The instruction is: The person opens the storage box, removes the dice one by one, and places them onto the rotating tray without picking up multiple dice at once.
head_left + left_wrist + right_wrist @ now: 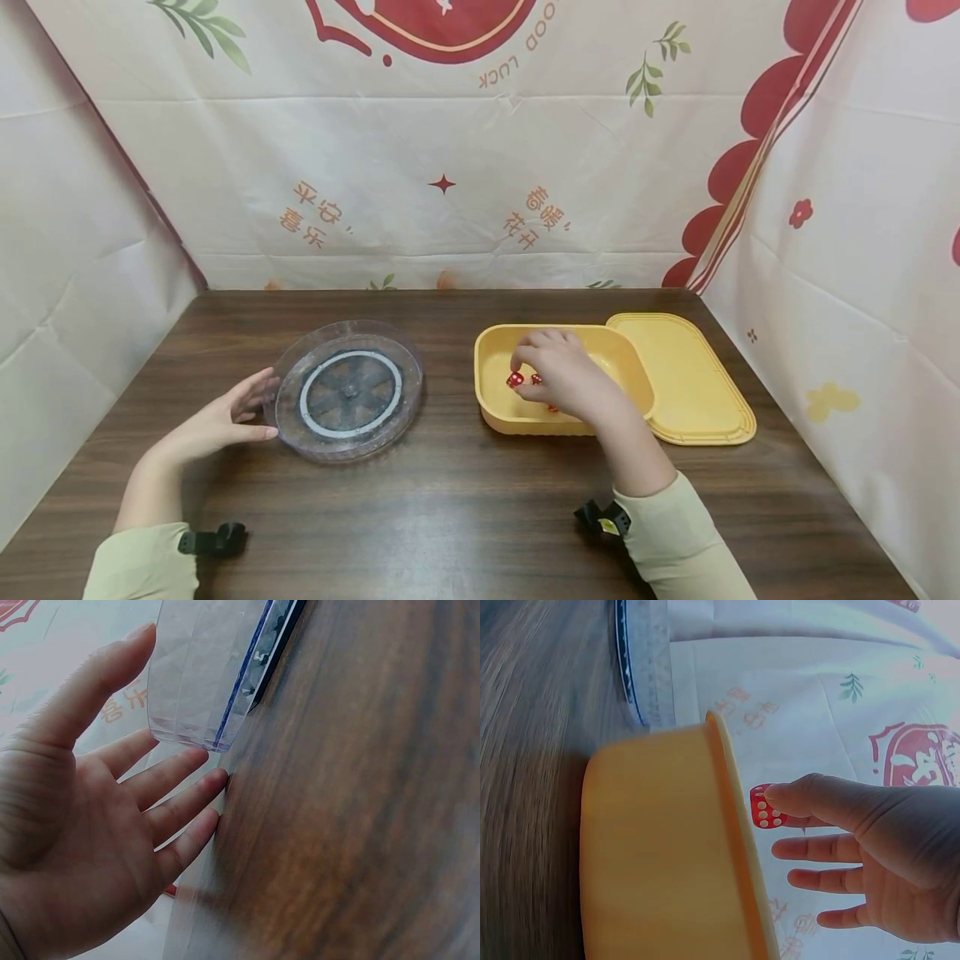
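Closest to me on the head cam I've got two pale green sleeves (142, 562) and two black wrist straps (213, 542), one per arm. Two hands past those. My left hand (217, 423) has its fingers loosely spread, holding nothing, with the fingertips right at the left edge of a see-through round plastic tray (350, 392). Can't tell how firm the contact is. Just the one tray, sitting flat, with a pale ring in its base.

My right hand (564, 375) is over the one yellow box (525, 425), pinching a red die (514, 380) between thumb and index finger, other three fingers held apart. The right wrist cam shows that die, with white pips, up by the box rim. I count two more red dice (536, 379) down in the box, so three visible; the hand may be hiding others.

Room-wise: a broad stretch of dark wood table (420, 517) runs in front of both containers, plus a narrower strip between tray and box. The right side's tighter, since the single yellow lid (690, 383) lies flat right against the box, partly behind it. Beyond them is the table's back edge, then the printed cloth (450, 142) hanging as a wall.
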`<state>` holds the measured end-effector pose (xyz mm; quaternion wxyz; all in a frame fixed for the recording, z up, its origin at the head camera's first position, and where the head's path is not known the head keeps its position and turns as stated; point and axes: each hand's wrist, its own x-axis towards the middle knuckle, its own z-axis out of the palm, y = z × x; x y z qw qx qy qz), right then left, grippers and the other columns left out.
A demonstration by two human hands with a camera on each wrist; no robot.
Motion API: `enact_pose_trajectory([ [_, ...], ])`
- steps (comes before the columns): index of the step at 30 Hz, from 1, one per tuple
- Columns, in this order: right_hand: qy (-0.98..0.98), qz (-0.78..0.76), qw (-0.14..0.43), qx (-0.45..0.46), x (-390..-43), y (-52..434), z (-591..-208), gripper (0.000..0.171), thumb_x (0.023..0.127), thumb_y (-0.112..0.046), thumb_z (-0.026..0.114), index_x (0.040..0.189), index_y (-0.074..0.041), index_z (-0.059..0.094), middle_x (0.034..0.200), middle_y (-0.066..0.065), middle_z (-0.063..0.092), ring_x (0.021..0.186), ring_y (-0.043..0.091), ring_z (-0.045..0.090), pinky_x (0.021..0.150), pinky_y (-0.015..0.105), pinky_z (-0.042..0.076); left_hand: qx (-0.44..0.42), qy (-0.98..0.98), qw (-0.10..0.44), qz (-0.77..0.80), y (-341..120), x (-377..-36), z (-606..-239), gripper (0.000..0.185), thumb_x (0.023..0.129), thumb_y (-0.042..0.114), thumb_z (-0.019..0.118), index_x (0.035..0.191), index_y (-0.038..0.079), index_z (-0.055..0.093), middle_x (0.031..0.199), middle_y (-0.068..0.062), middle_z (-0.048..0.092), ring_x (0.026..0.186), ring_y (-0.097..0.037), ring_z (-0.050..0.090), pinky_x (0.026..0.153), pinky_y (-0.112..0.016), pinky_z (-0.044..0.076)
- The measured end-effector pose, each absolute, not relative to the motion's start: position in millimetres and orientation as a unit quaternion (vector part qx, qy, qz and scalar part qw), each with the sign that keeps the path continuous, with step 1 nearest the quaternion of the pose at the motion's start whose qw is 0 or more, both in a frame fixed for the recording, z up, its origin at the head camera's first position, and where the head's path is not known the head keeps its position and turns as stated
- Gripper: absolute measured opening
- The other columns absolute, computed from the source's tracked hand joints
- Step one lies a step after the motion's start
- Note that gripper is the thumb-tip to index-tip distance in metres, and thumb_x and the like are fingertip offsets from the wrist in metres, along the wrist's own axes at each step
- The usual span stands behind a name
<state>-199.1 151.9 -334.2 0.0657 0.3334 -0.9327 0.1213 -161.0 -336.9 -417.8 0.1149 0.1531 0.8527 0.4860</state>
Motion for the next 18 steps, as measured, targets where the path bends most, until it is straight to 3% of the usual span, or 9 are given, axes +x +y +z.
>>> enact_pose_trajectory([
  [18,-0.924,0.101,0.056,0.365,-196.2,114.5,-332.6,0.012,0.082,-0.024,0.075,0.088,-0.019,0.066,0.107,0.003,0.059,0.11,0.028,0.049,0.099,0.047,0.032,0.15,0.857,0.115,0.479,-336.0,-160.5,-415.1,0.09,0.087,0.013,0.071,0.151,-0.002,0.009,0.15,-0.031,0.021,0.133,-0.049,0.025,0.09,-0.008,0.032],
])
